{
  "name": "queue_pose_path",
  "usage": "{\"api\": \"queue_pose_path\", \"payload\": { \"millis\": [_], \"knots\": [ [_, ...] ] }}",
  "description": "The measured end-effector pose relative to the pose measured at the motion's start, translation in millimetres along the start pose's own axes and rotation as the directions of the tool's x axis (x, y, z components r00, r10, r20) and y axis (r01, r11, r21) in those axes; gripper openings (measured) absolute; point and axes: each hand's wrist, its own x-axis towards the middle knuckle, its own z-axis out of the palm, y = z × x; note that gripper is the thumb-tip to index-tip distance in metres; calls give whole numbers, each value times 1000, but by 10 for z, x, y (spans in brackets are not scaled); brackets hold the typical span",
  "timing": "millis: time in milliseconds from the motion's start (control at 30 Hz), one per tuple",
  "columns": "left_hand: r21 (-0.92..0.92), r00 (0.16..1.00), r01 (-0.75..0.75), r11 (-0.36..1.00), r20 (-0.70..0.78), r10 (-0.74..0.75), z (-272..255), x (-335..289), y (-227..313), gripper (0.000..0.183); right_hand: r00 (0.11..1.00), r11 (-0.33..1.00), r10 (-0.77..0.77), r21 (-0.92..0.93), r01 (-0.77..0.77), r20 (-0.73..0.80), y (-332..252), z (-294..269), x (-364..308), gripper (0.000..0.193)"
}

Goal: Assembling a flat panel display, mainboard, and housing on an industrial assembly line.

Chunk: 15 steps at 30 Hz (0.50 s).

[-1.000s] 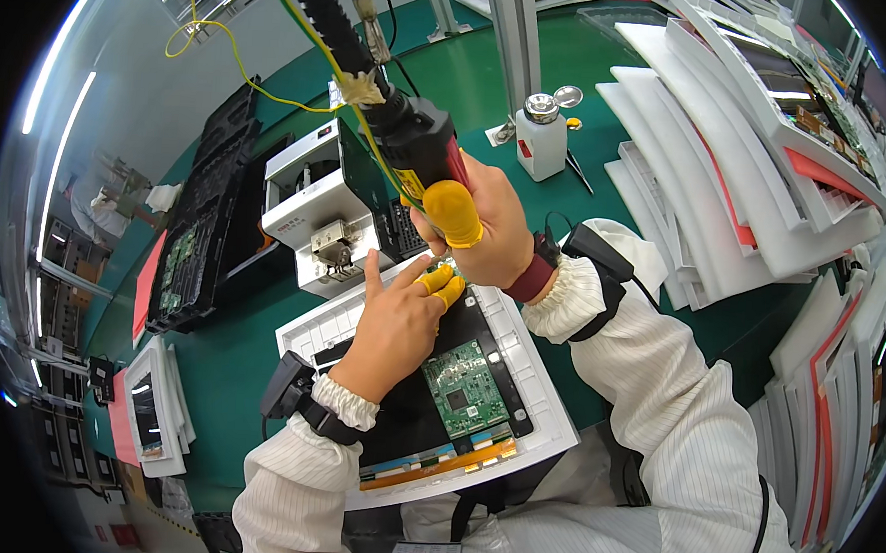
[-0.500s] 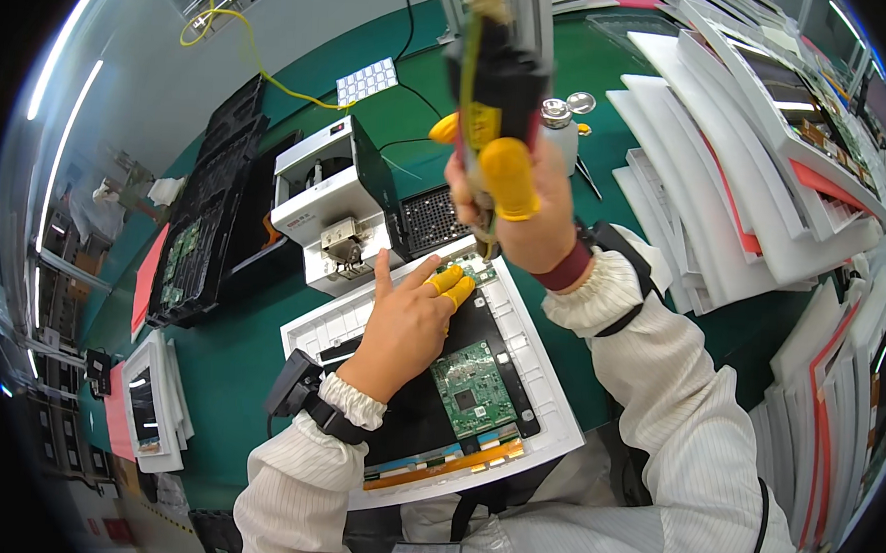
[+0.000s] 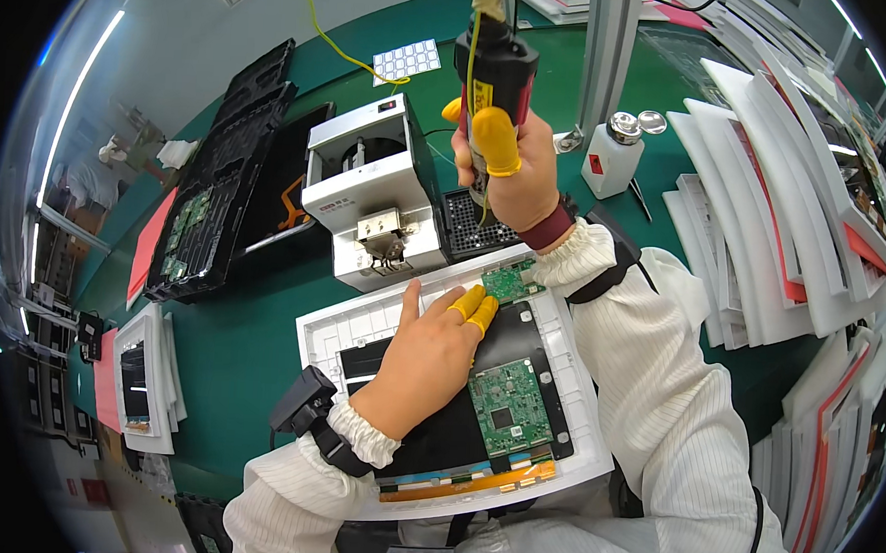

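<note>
My right hand (image 3: 520,175), with yellow finger cots, is wrapped round a black and red electric screwdriver (image 3: 499,69) held upright. Its thin lower end appears above a black perforated tray (image 3: 469,228); whether they touch I cannot tell. My left hand (image 3: 424,356) lies flat with fingers outstretched over a white-framed display panel (image 3: 584,414). Its yellow-capped fingertips touch or sit right beside a small green circuit board (image 3: 508,283) at the panel's far edge. A larger green circuit board (image 3: 509,405) is fixed on the panel's black back.
Beyond the panel stands a white and grey screw-feeder-like machine (image 3: 372,188). A white pump bottle (image 3: 612,160) and tweezers (image 3: 640,199) are to the right, beside stacked white frames (image 3: 747,212). Black trays (image 3: 205,234) holding green boards lie left.
My right hand has carried the screwdriver away from the small board, to over the perforated tray. My left hand stays at the small board. The whole view has shifted slightly.
</note>
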Motion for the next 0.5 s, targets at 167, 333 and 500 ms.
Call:
{"api": "queue_pose_path", "payload": {
  "millis": [167, 333, 500],
  "knots": [
    [-18, 1000, -3, 1000, -2, 3, 17, -9, -40, 21, 1000, 1000, -12, -13, 12, 5, 91, 35, -2, 35],
    [-18, 1000, 4, 1000, 8, -4, 23, 4, -51, 20, 1000, 1000, -16, 23, 16, -2, 140, 19, 7, 40],
    [-12, 1000, -3, 1000, -19, 2, 34, -6, -55, 18, 1000, 999, -9, 46, 9, 1, 130, 40, -4, 41]
  ]
}}
